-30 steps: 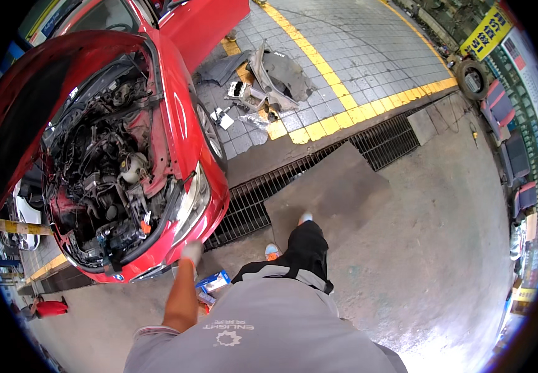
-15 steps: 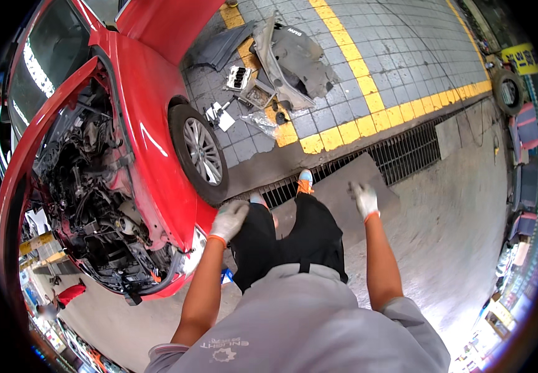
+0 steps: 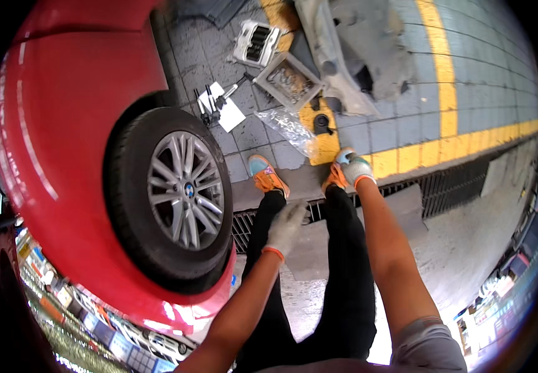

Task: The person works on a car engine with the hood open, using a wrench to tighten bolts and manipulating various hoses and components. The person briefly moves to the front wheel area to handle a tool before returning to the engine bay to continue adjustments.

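Note:
My left hand (image 3: 285,225) wears a grey glove with an orange cuff and hangs in front of my black trousers, fingers loosely apart, holding nothing. My right hand (image 3: 355,168), gloved the same way, reaches forward above my right shoe, and I see nothing in it. My orange shoes (image 3: 267,176) stand at the edge of a dark floor drain grate (image 3: 449,181). The front wheel (image 3: 179,193) of a red car (image 3: 64,118) is just left of my left hand.
On the grey tiles ahead lie a clear plastic bag (image 3: 290,129), a white sheet with tools (image 3: 220,105), a square tray of small parts (image 3: 287,81), a grey car panel (image 3: 362,43) and a small black part (image 3: 322,123). A yellow floor line (image 3: 449,143) runs rightward.
The view has swung down and closer to the car's wheel; the open engine bay has left the picture. Both arms have come forward as I step toward the tiles.

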Demonstrator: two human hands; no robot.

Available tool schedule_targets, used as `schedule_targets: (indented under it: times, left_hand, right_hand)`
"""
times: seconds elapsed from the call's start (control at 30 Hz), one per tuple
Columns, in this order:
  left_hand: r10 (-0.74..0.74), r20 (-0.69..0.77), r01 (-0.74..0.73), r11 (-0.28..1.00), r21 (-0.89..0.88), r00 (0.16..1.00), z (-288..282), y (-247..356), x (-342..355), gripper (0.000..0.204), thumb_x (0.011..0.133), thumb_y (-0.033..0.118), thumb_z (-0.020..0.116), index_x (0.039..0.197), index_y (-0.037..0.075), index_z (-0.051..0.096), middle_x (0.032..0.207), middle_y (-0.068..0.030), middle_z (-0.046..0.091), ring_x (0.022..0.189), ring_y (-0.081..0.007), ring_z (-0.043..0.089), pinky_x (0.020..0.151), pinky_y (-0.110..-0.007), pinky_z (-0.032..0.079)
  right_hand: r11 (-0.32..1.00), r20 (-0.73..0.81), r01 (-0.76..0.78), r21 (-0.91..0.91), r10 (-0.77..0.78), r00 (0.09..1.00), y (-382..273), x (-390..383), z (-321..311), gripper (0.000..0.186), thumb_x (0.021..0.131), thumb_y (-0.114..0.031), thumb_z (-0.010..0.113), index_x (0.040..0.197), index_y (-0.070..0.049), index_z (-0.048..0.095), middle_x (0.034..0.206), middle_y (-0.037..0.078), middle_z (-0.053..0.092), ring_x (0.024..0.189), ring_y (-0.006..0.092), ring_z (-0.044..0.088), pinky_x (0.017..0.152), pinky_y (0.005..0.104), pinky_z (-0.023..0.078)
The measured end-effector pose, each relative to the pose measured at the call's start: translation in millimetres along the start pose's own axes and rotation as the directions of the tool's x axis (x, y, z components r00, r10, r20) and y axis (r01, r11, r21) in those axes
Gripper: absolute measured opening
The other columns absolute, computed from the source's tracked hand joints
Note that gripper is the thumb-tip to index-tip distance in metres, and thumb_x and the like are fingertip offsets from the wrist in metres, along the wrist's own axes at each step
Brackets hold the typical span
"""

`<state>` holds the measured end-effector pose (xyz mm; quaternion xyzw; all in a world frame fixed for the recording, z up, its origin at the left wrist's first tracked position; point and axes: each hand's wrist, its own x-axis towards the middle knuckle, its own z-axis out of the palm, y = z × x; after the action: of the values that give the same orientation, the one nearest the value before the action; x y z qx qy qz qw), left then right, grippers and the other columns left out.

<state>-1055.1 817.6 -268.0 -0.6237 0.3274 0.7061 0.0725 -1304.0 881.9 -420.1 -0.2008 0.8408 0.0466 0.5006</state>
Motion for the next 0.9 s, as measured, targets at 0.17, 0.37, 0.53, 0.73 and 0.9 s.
schedule_targets:
  times: [0.17, 0.37, 0.53, 0.73, 0.9]
  left_hand:
    - [-0.138, 0.08, 0.147, 0.981, -0.129, 0.987, 22, -3, 76, 0.037, 0.109, 0.028, 0.056, 0.134, 0.002, 0.064, 0.112, -0.0076, 0.072, 0.097, -0.0155, 0.068, 0.091, -0.031, 0.055]
    - [-0.077, 0.123, 0.102, 0.972, -0.212, 0.989, 25, 25, 102, 0.05, 0.108, 0.036, 0.057, 0.143, 0.0, 0.056, 0.124, -0.0111, 0.069, 0.11, -0.0167, 0.065, 0.099, -0.032, 0.052]
    - [-0.032, -0.17, -0.05, 0.888, -0.457, 0.985, -6, 47, 118, 0.076, 0.102, 0.041, 0.067, 0.16, 0.007, 0.033, 0.148, -0.0123, 0.051, 0.133, -0.0234, 0.054, 0.109, -0.039, 0.048]
    - [0.038, -0.326, -0.201, 0.853, -0.482, 0.944, -63, 62, 125, 0.048, 0.098, 0.026, 0.071, 0.139, 0.005, 0.058, 0.126, -0.0084, 0.062, 0.107, -0.0164, 0.064, 0.091, -0.03, 0.055]
    - [-0.165, -0.463, -0.23, 0.695, -0.681, 0.871, -88, 71, 128, 0.038, 0.101, 0.022, 0.068, 0.132, 0.001, 0.061, 0.117, -0.0058, 0.066, 0.102, -0.0126, 0.063, 0.09, -0.027, 0.052]
  right_hand:
    - [1.0, -0.102, 0.001, 0.008, 0.0, 0.995, -42, 135, 38, 0.062, 0.09, -0.044, 0.069, 0.14, -0.009, 0.058, 0.126, 0.026, 0.069, 0.118, 0.0417, 0.067, 0.101, 0.0478, 0.053]
    - [0.999, -0.193, 0.04, 0.018, -0.035, 0.981, -26, 176, 72, 0.049, 0.101, -0.041, 0.062, 0.127, 0.001, 0.063, 0.121, 0.03, 0.069, 0.116, 0.0454, 0.065, 0.095, 0.0489, 0.054]
    - [0.45, 0.098, 0.754, -0.478, -0.826, 0.555, -31, 71, 61, 0.028, 0.103, -0.021, 0.055, 0.12, -0.002, 0.067, 0.108, 0.023, 0.07, 0.097, 0.0339, 0.071, 0.082, 0.0447, 0.057]
    - [0.653, 0.458, 0.668, 0.356, -0.745, 0.485, -167, 12, -15, 0.032, 0.104, -0.025, 0.057, 0.125, -0.002, 0.064, 0.104, 0.019, 0.07, 0.093, 0.0347, 0.071, 0.08, 0.0415, 0.057]
    - [0.797, -0.038, 0.589, -0.133, -0.598, 0.801, -275, 105, 44, 0.049, 0.098, -0.028, 0.057, 0.137, 0.002, 0.054, 0.124, 0.031, 0.064, 0.117, 0.0431, 0.064, 0.102, 0.0486, 0.052]
